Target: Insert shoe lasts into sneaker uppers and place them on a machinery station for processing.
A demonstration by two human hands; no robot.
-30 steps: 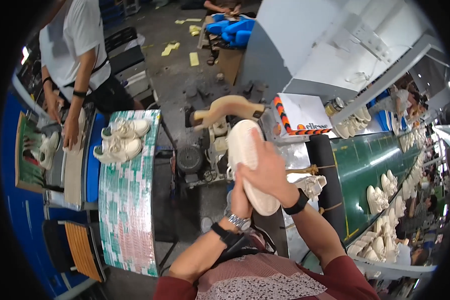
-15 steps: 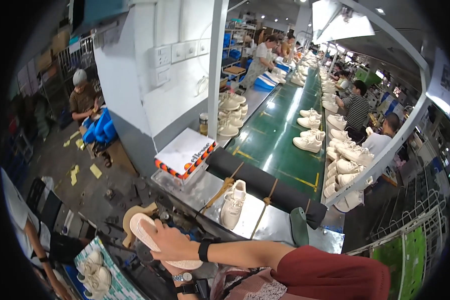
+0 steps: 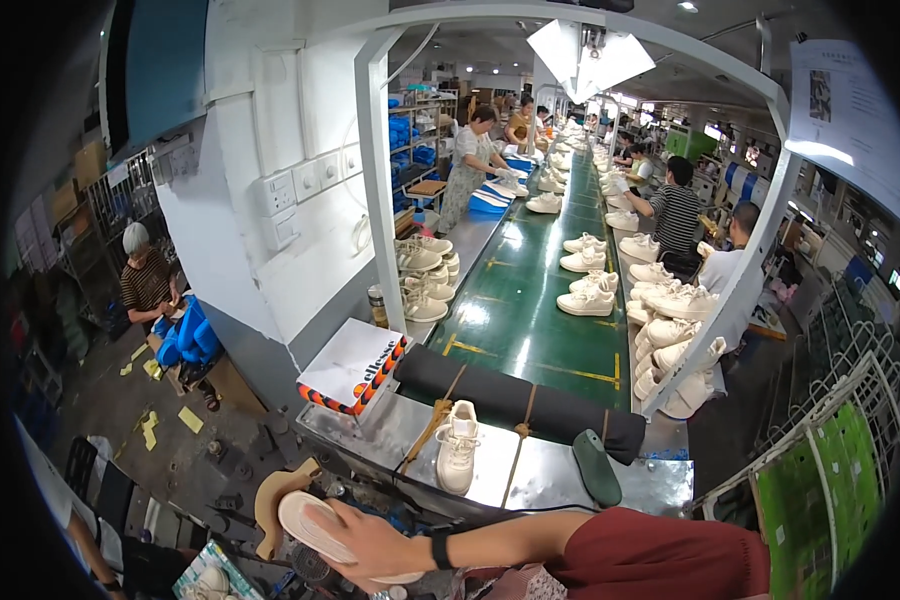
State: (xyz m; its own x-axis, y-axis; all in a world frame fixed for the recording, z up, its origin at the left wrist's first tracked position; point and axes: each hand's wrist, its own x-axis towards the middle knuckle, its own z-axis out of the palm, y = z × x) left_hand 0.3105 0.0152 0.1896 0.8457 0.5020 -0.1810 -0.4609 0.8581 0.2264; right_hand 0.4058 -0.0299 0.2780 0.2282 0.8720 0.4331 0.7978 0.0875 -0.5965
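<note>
My right hand point(image 3: 375, 543) reaches across from the right, a black band round its wrist. Its fingers are wrapped over a shoe point(image 3: 302, 518), whose pale textured sole faces up. At the bottom edge a bit of a wristwatch point(image 3: 398, 592) shows, and my left hand's fingers are hidden. Just left of the held shoe is a curved tan piece point(image 3: 270, 512) on dark machinery. A cream lace-up sneaker point(image 3: 457, 450) stands on the metal bench point(image 3: 510, 470) ahead of my arm. Beside it, at the right, lies a dark green shoe-shaped form point(image 3: 597, 468).
Beyond a black roller point(image 3: 560, 415), a green conveyor belt point(image 3: 505, 320) carries cream sneakers away. More sneakers point(image 3: 670, 320) are piled along its right side. A white shoebox point(image 3: 350, 368) sits at the bench's left end. Metal frame posts point(image 3: 378, 180) flank the belt; co-workers work along both sides.
My view has tilted up and shifted, so the held shoe and right hand sit lower in the picture. The left wrist has mostly dropped out below. My right hand still grips the shoe.
</note>
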